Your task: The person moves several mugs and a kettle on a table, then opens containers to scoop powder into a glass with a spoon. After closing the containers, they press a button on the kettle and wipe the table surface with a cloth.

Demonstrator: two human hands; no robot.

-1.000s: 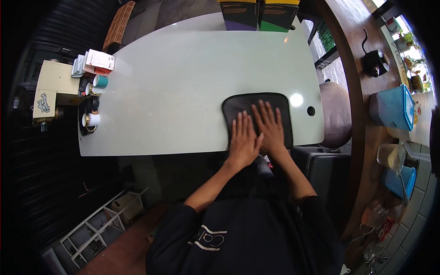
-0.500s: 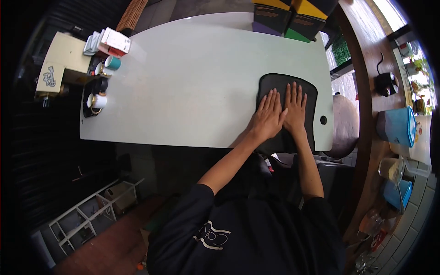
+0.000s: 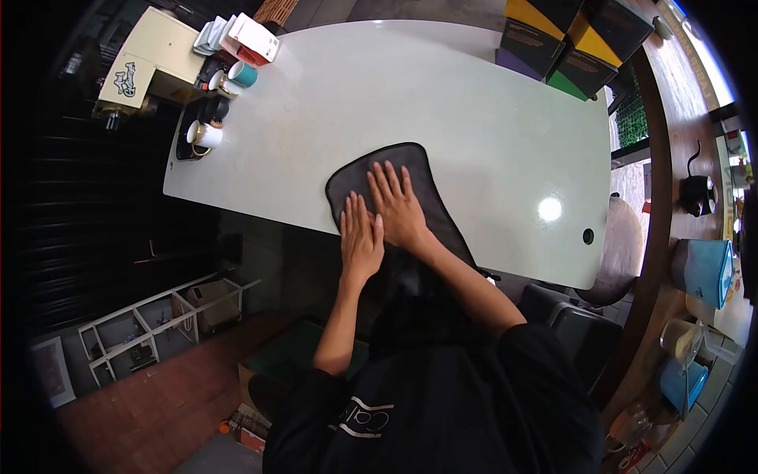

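A dark grey cloth [image 3: 442, 212] with black edging lies flat at the front edge of the white table [image 3: 268, 134], its near part hanging over. My left hand [image 3: 362, 241] rests palm down on the left side of the cloth, fingers stretched out. Just right of it and a little farther in, my right hand [image 3: 397, 207] presses flat with fingers slightly spread. The two hands are close together at the thumbs. Neither grips the cloth.
At the table's left end stand a white cup [image 3: 207, 134], a teal cup [image 3: 243, 74] and a cream machine [image 3: 150, 59]. Black boxes [image 3: 530, 47] with coloured corners sit at the far right. A wooden counter [image 3: 667, 103] with containers runs along the right.
Both hands and the cloth under them have slid left along the table, from near the hole at the right end to the front middle. The camera view has also turned.
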